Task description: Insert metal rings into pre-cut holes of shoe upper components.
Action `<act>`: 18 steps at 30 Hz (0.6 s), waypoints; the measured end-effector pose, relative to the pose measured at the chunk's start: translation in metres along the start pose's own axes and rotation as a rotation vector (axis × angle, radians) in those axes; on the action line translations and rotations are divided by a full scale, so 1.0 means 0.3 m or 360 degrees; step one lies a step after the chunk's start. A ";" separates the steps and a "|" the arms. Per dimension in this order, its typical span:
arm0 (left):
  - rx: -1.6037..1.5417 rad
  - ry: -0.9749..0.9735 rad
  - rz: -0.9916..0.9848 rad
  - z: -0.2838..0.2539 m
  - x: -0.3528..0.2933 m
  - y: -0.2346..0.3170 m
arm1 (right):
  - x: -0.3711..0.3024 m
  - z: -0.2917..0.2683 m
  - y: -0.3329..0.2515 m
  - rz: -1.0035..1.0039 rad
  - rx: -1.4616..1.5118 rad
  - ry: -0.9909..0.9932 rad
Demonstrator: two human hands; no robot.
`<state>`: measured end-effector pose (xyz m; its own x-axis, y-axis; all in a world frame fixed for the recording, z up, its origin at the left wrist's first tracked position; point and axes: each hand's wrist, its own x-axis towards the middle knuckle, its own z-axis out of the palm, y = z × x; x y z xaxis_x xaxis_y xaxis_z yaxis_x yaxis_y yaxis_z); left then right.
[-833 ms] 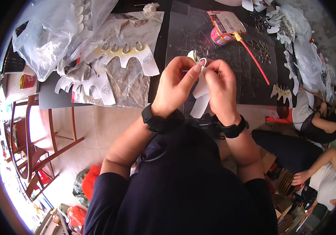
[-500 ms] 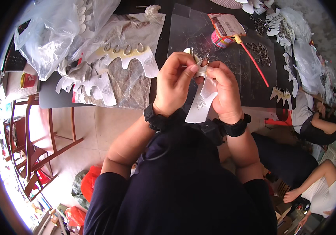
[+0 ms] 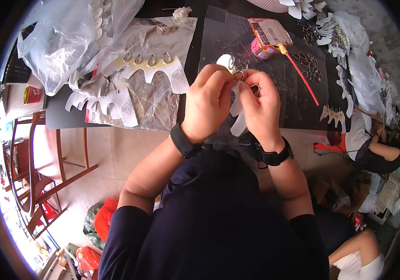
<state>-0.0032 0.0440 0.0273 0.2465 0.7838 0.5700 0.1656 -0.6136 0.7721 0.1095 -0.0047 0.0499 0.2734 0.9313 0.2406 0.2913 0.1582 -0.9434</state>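
Both hands work close together over the near edge of the dark table. They grip one white scalloped strip (image 3: 238, 125) fitted with oval metal rings. My left hand (image 3: 205, 103) pinches its upper part, fingertips closed near a metal ring (image 3: 238, 74). My right hand (image 3: 261, 108) is closed on the other side, thumb and fingers bent round the strip, with another ring by its knuckles. A yellowish-white lobe sticks out beyond the fingertips. The middle of the strip is hidden by my fingers. To the left lies a similar strip (image 3: 160, 74) with a yellow glue-like band and several rings.
A plain scalloped strip (image 3: 109, 108) and plastic bags (image 3: 55, 53) lie left. Ahead right stand a pink tub (image 3: 261, 49) under a flat card, a red-handled brush (image 3: 302, 77) and loose rings (image 3: 308, 65). Another person sits at the right; a wooden chair (image 3: 60, 156) stands left.
My hands have drawn tighter together, and the right hand has turned over the strip. Its hanging end shows less now. At lower right, another person's leg has moved down.
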 end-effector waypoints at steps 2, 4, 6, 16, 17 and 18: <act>-0.0001 0.0118 0.0163 0.006 0.003 0.011 | 0.011 -0.003 0.012 0.0277 0.0671 0.0076; -0.0755 0.0153 -0.0251 0.016 -0.009 0.017 | 0.018 -0.035 0.003 0.0697 0.1208 -0.0006; -0.1548 0.0183 -0.0678 0.023 -0.024 0.015 | 0.020 -0.041 -0.001 0.0769 0.1186 -0.0074; -0.0839 -0.0456 -0.0885 -0.040 0.012 -0.015 | 0.001 -0.037 0.010 0.0142 0.0417 -0.0144; -0.0840 -0.0457 -0.0883 -0.043 0.017 -0.015 | 0.001 -0.043 0.013 0.0141 0.0415 -0.0142; -0.0882 -0.0471 -0.0939 -0.048 0.022 -0.011 | 0.000 -0.050 0.018 0.0155 0.0434 -0.0187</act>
<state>-0.0159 0.0525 0.0325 0.5184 0.8551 -0.0047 -0.1260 0.0818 0.9886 0.1250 -0.0087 0.0484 0.1753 0.9755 0.1331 0.0078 0.1338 -0.9910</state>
